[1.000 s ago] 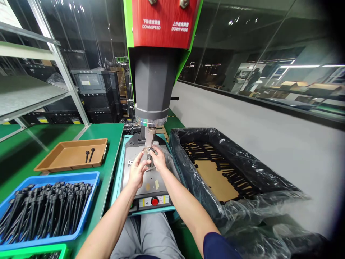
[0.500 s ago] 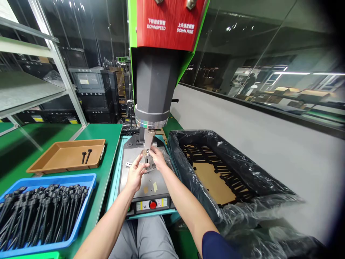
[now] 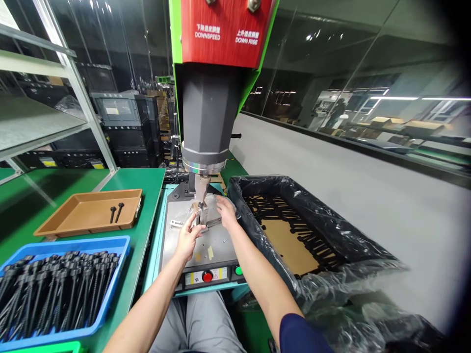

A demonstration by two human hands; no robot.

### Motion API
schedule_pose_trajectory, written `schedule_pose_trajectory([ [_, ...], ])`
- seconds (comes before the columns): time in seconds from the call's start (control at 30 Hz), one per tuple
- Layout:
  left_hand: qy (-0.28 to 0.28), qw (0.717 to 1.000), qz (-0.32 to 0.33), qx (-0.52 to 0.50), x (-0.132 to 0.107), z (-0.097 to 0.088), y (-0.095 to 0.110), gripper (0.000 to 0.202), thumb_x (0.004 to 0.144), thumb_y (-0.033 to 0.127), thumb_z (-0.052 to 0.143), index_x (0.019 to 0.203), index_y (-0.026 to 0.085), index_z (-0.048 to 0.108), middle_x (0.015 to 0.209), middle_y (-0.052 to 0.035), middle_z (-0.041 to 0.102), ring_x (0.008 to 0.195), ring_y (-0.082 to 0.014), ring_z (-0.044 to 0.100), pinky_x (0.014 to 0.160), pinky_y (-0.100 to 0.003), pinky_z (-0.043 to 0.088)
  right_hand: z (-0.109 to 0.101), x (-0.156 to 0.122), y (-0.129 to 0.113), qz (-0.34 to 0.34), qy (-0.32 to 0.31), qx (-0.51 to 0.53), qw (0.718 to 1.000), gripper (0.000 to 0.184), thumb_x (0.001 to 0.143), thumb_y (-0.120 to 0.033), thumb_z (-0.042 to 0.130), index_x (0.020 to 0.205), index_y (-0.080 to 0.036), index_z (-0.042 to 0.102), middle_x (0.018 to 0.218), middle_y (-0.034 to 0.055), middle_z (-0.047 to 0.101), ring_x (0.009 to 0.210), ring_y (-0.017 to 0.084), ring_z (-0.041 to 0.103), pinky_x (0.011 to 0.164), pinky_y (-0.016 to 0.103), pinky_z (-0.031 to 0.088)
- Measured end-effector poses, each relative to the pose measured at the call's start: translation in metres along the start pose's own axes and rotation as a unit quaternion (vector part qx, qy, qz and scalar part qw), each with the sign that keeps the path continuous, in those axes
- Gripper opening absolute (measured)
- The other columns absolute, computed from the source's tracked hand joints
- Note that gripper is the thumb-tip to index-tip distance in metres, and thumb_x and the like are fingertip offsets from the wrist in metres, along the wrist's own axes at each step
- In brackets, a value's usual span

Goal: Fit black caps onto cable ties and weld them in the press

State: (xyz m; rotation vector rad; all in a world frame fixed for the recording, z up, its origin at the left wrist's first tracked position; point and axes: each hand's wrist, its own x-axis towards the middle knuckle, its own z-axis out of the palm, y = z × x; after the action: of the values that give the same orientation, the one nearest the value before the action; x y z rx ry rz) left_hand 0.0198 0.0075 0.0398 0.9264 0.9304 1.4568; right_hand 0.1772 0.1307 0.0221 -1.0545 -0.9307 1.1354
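Note:
A metal fixture [image 3: 203,215] stands on the press's grey base plate [image 3: 184,252], directly under the metal horn [image 3: 201,189]. A small dark piece [image 3: 200,205] shows at the fixture's top, by the horn's tip; its full shape is hidden. My left hand [image 3: 187,241] is at the fixture's left front, thumb and forefinger apart near its side. Whether those fingertips touch the fixture is hard to make out. To the right of the fixture, my right hand [image 3: 227,212] is open and apart from it, with clear plastic film beside the fingers.
Left on the green table are a brown tray [image 3: 88,198] with two black tie-like parts [image 3: 117,213] and a blue tray [image 3: 127,250] full of similar parts. A plastic-lined bin [image 3: 253,235] stands right. Red [image 3: 207,277] and green buttons [image 3: 239,270] line the base's front.
My right hand has drawn away from the fixture to the right and its fingers have opened. My left hand stays by the fixture. The view has shifted slightly, uncovering the green button.

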Motion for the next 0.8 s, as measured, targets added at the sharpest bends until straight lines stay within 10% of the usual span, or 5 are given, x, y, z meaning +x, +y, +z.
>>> schedule_pose_trajectory([
  [0.43,-0.004,0.999,-0.002,0.04,0.002,0.0,-0.005,0.064,0.073,0.032,0.07,0.133,0.024,0.05,0.142,-0.0118,0.046,0.096,-0.0203,0.066,0.066,-0.025,0.051,-0.016,-0.041,0.033,0.128,-0.006,0.07,0.989,0.035,0.061,-0.017,0.065,0.095,-0.024,0.065,0.114,0.0075,0.064,0.107,0.024,0.056,0.085,0.036,0.047],
  [0.63,0.005,0.999,0.001,0.036,0.009,-0.002,-0.002,0.066,0.074,0.031,0.068,0.135,0.018,0.048,0.127,-0.0146,0.059,0.097,-0.0217,0.066,0.066,-0.024,0.051,-0.011,-0.061,0.008,0.157,-0.091,0.17,0.969,0.035,0.073,-0.037,0.069,0.104,-0.021,0.064,0.118,0.0095,0.063,0.106,0.023,0.058,0.077,0.033,0.051],
  [0.8,0.015,0.999,0.004,0.039,0.013,-0.004,0.001,0.067,0.072,0.03,0.069,0.135,0.02,0.048,0.131,-0.0137,0.056,0.095,-0.0201,0.066,0.064,-0.024,0.05,-0.002,-0.035,-0.013,0.247,0.004,0.247,0.937,0.026,0.091,-0.041,0.053,0.091,-0.017,0.062,0.102,0.0118,0.067,0.087,0.02,0.064,0.063,0.027,0.053],
])
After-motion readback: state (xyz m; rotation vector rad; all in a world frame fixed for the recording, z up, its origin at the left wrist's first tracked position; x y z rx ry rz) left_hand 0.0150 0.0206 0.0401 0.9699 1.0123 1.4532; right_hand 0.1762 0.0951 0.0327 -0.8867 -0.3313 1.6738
